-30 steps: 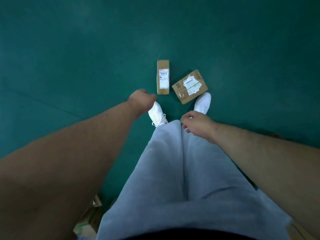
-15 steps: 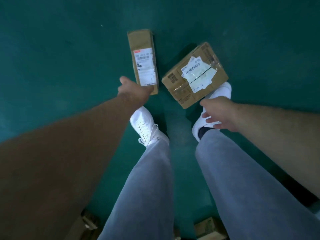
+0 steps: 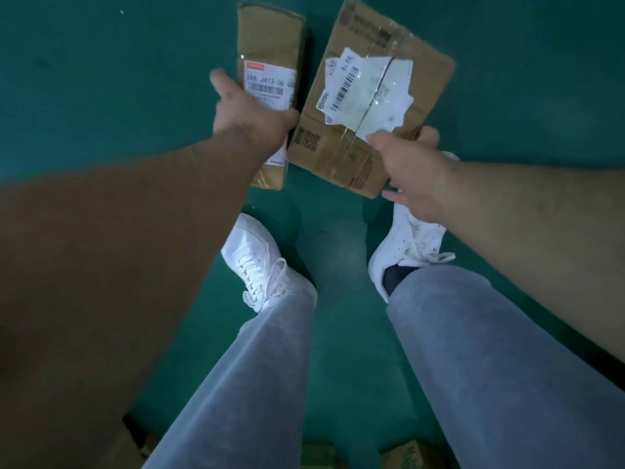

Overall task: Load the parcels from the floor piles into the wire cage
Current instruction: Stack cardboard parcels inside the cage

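Observation:
Two cardboard parcels lie side by side on the green floor in front of my feet. The narrow long parcel [image 3: 270,42] carries a white label with a red stripe. My left hand [image 3: 252,120] spans its near half, thumb on the left edge and fingers curled over the right edge. The wider parcel [image 3: 368,62] has white barcode labels under clear tape. My right hand [image 3: 414,170] grips its near right corner, thumb on top and fingers round the edge. The wire cage is out of view.
The floor [image 3: 101,79] is dark green. My white shoes [image 3: 257,262] [image 3: 409,242] stand just below the parcels, with grey trouser legs beneath. Parts of other cardboard boxes [image 3: 411,456] show at the bottom edge, behind my feet.
I have bent down, so the parcels appear much closer. My left hand moved onto the narrow parcel and my right hand reached forward from my shoe to the wide parcel's corner.

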`<move>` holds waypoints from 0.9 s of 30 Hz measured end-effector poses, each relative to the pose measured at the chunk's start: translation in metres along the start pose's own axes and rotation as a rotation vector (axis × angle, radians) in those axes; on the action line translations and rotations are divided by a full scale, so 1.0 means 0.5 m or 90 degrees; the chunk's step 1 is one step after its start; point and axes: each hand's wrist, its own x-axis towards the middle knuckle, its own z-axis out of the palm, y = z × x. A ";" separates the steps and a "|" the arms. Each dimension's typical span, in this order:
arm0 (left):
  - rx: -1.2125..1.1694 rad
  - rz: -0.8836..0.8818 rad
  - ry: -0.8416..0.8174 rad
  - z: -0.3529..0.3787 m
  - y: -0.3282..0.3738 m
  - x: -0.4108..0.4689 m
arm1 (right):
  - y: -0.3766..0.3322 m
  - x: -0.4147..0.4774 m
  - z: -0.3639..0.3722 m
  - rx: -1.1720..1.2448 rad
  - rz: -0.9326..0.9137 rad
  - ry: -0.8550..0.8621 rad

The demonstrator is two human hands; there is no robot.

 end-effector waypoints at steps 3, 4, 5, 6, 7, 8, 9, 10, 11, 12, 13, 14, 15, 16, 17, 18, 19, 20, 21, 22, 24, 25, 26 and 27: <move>0.036 0.003 -0.090 -0.020 0.011 -0.017 | -0.018 0.003 -0.025 0.013 -0.058 -0.039; 0.030 0.004 -0.112 -0.030 0.011 -0.025 | -0.023 -0.003 -0.040 0.008 -0.090 -0.048; 0.010 0.008 -0.121 -0.044 0.008 -0.037 | -0.024 -0.013 -0.055 0.008 -0.101 -0.055; -0.002 0.012 -0.114 -0.059 0.004 -0.052 | -0.026 -0.031 -0.071 0.012 -0.100 -0.072; -0.007 0.014 -0.108 -0.077 0.004 -0.074 | -0.028 -0.058 -0.087 0.016 -0.096 -0.101; -0.009 0.012 -0.101 -0.098 0.004 -0.104 | -0.031 -0.094 -0.104 0.027 -0.089 -0.120; -0.016 0.000 -0.095 -0.118 0.006 -0.130 | -0.036 -0.124 -0.118 0.044 -0.085 -0.126; -0.028 -0.022 -0.095 -0.139 0.007 -0.166 | -0.036 -0.165 -0.134 0.058 -0.078 -0.123; -0.048 -0.040 -0.102 -0.160 0.012 -0.200 | -0.043 -0.202 -0.149 0.078 -0.083 -0.129; -0.074 -0.058 -0.107 -0.179 0.016 -0.239 | -0.049 -0.238 -0.168 0.103 -0.089 -0.141; -0.100 -0.072 -0.097 -0.201 0.022 -0.287 | -0.056 -0.279 -0.190 0.126 -0.092 -0.157; -0.119 -0.078 -0.077 -0.221 0.030 -0.333 | -0.064 -0.317 -0.213 0.130 -0.106 -0.178; -0.130 -0.082 -0.051 -0.243 0.036 -0.387 | -0.068 -0.357 -0.240 0.122 -0.124 -0.199; -0.143 -0.085 -0.027 -0.267 0.045 -0.438 | -0.074 -0.397 -0.271 0.111 -0.150 -0.224; -0.160 -0.086 -0.014 -0.285 0.051 -0.487 | -0.077 -0.436 -0.302 0.103 -0.177 -0.249; -0.171 -0.083 -0.004 -0.308 0.063 -0.542 | -0.078 -0.480 -0.339 0.098 -0.195 -0.265; -0.183 -0.079 0.001 -0.331 0.076 -0.596 | -0.077 -0.525 -0.376 0.100 -0.206 -0.283; -0.192 -0.078 0.004 -0.355 0.092 -0.652 | -0.079 -0.574 -0.410 0.097 -0.211 -0.299; -0.209 -0.077 0.005 -0.373 0.107 -0.699 | -0.078 -0.620 -0.438 0.097 -0.218 -0.314; -0.226 -0.067 0.005 -0.397 0.132 -0.760 | -0.080 -0.681 -0.477 0.103 -0.232 -0.324; -0.246 -0.045 0.019 -0.429 0.169 -0.854 | -0.079 -0.781 -0.529 0.146 -0.252 -0.326; -0.259 -0.032 0.019 -0.450 0.198 -0.912 | -0.080 -0.843 -0.567 0.167 -0.269 -0.314; -0.274 -0.029 0.016 -0.464 0.214 -0.952 | -0.081 -0.886 -0.591 0.191 -0.277 -0.308; -0.301 -0.027 -0.004 -0.482 0.235 -0.998 | -0.083 -0.934 -0.621 0.212 -0.292 -0.294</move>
